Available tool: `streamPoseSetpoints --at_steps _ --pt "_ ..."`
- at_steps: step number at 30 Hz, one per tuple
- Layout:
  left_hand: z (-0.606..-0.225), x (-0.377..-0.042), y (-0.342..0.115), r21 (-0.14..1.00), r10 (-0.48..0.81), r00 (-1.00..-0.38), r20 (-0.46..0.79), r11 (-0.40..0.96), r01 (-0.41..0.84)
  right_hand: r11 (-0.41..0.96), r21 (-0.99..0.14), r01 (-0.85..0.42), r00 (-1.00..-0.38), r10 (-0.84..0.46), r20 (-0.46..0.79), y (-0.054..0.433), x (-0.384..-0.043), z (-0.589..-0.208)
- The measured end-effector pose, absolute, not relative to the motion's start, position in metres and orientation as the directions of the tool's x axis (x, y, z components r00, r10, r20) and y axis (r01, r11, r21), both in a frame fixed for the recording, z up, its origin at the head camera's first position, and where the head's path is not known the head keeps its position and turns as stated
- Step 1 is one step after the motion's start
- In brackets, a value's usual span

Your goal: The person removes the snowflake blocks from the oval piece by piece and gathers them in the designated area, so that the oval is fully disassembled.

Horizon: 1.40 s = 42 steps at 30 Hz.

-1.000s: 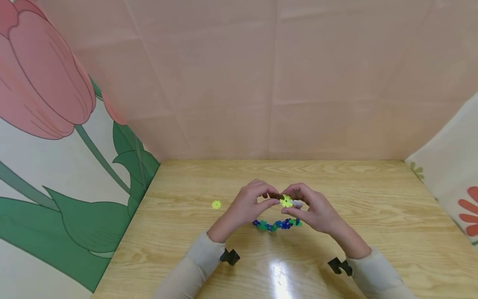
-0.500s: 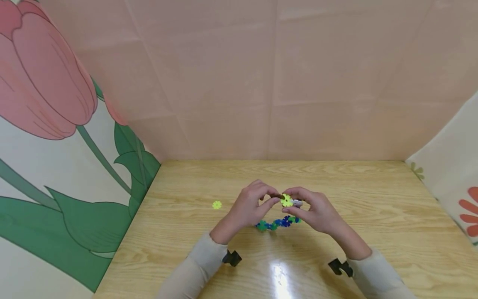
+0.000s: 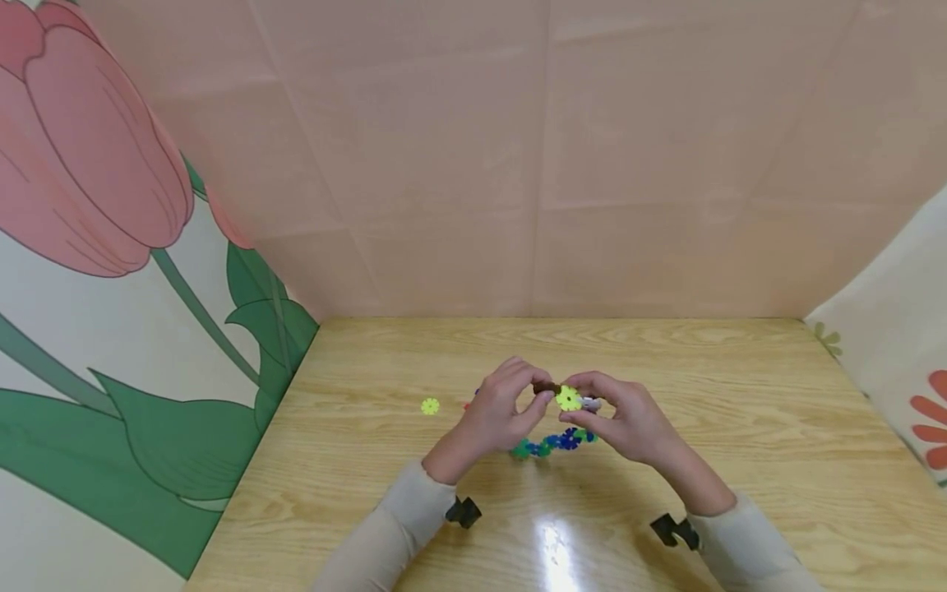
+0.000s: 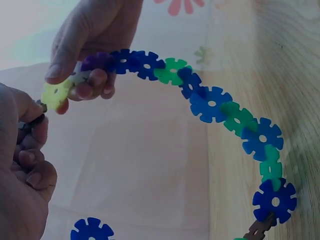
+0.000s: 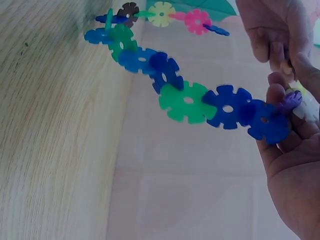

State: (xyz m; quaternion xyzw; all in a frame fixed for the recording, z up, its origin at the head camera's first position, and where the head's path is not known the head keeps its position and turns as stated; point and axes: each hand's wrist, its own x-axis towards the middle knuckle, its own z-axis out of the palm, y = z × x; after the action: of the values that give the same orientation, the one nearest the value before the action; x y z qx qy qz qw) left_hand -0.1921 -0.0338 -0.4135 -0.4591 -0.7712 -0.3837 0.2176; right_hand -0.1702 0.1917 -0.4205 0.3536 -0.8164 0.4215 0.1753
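Observation:
In the head view my left hand [image 3: 499, 411] pinches a brown notched disc [image 3: 546, 386] between thumb and fingers. Right beside it is a yellow notched disc [image 3: 569, 399] at the end of a chain of linked plastic snowflake discs. My right hand [image 3: 625, 419] grips that end by a white disc [image 3: 590, 403] and a purple disc [image 5: 289, 101]. From there the chain of mostly blue and green discs [image 4: 212, 103] hangs in a curve. Whether the brown disc is slotted into the yellow one, I cannot tell. My left forearm hides part of the chain in the head view.
A yellow disc [image 3: 430, 406] lies on the wooden table [image 3: 355, 493] left of my left hand. The chain's far part shows a pink disc [image 5: 198, 21] in the right wrist view. Behind the table stands a pink backdrop [image 3: 540, 164]; tulip-printed cloth [image 3: 185, 329] borders the left.
My left hand has shifted slightly to the right, its thumb a little lower, and more of the brown disc shows. Red and blue bits now appear beside that hand. My right hand stays almost still.

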Motion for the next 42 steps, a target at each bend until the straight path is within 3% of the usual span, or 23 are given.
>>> streamPoseSetpoints --at_steps 14,21,34,42 --pt "-0.412 -0.197 -0.044 0.459 0.539 -0.536 0.65 0.284 0.842 0.401 -0.576 -0.713 -0.701 -0.428 0.57 0.194 -0.171 -0.42" --pt "-0.41 -0.195 -0.052 0.55 0.531 -0.61 0.589 0.29 0.783 0.406 -0.584 -0.703 -0.711 -0.428 0.558 0.194 -0.17 -0.42" --pt "-0.415 -0.195 -0.078 0.6 0.493 -0.69 0.53 0.358 0.716 0.398 -0.599 -0.695 -0.718 -0.434 0.544 0.195 -0.169 -0.417" --pt "-0.421 -0.198 -0.099 0.654 0.437 -0.775 0.457 0.425 0.626 0.379 -0.606 -0.699 -0.713 -0.441 0.546 0.197 -0.169 -0.417"
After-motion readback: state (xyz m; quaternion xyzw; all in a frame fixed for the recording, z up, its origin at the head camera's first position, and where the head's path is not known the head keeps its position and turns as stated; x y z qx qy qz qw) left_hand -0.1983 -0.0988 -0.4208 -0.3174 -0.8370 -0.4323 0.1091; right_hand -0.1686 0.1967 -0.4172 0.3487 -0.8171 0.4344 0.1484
